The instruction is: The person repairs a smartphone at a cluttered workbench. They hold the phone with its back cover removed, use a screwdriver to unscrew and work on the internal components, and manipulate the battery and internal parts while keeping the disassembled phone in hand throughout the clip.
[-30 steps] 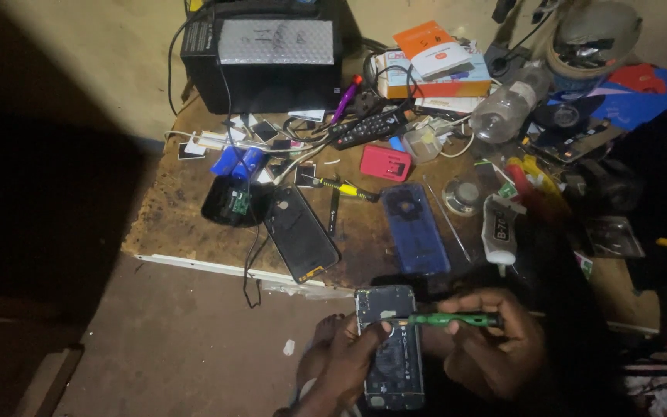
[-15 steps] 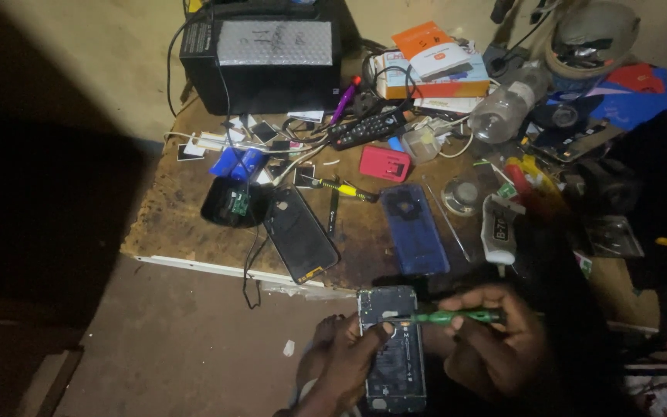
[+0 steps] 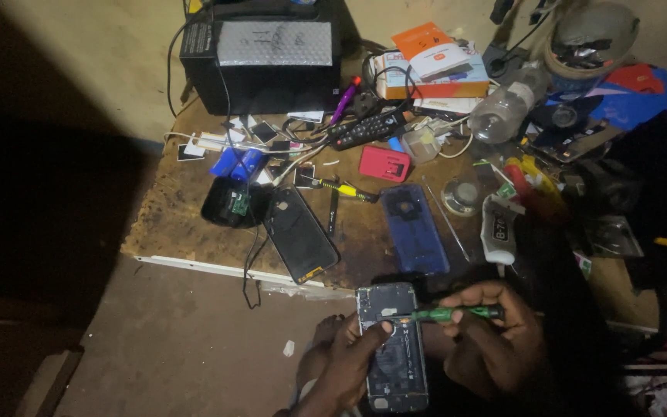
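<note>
A: Locate the opened phone (image 3: 392, 347).

B: Near edge of the scene, below the workbench (image 3: 194, 224); back removed, internals exposed. The left hand (image 3: 349, 363) grips it from the left side, thumb curled across the upper body.

A: And the right hand (image 3: 492, 340)?

B: Fingers closed around a green-handled screwdriver (image 3: 445, 313), held level, tip at the phone's upper right edge.

A: Surroundings?

B: Farther off on the bench: a blue back cover (image 3: 413, 228), a black phone (image 3: 300, 234) to its left, a red module (image 3: 384, 164), a black remote (image 3: 370, 130).
</note>
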